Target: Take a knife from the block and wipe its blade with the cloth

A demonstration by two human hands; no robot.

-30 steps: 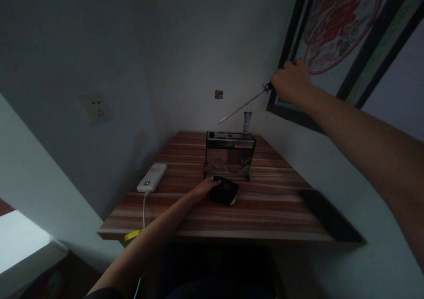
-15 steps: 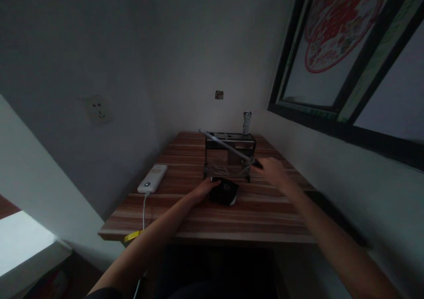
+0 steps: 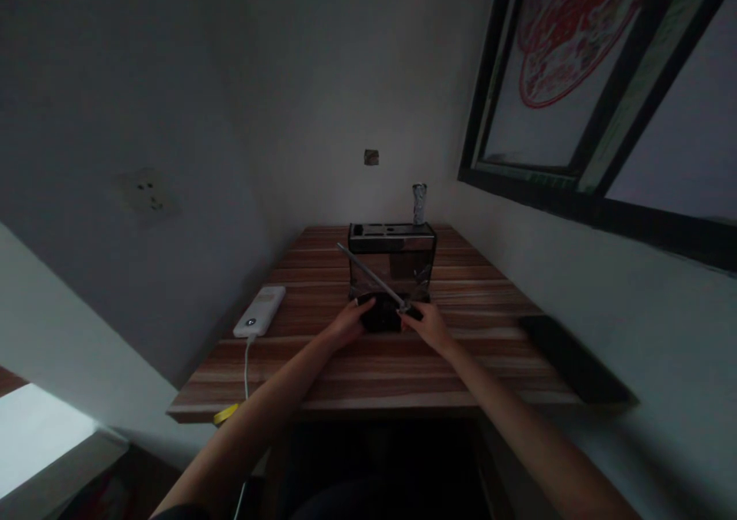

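Observation:
The room is dim. My right hand (image 3: 429, 324) grips the dark handle of a long thin metal rod (image 3: 371, 276) that slants up and left over the table. My left hand (image 3: 348, 323) rests against a small black flat object (image 3: 381, 314) lying on the wooden table (image 3: 374, 366). Both hands meet at that object. Just behind them stands a clear-sided rack with a dark slotted top (image 3: 392, 260), and a small shiny handle (image 3: 419, 203) sticks up from its right end.
A white power bank (image 3: 259, 311) with a white cable lies at the table's left. A long black flat object (image 3: 573, 366) lies along the right edge by the wall. A framed picture (image 3: 581, 67) hangs on the right wall. A socket (image 3: 147, 193) sits on the left wall.
My right hand has come down from beside the picture frame with the rod and now sits at the black object beside my left hand. The left hand has barely moved.

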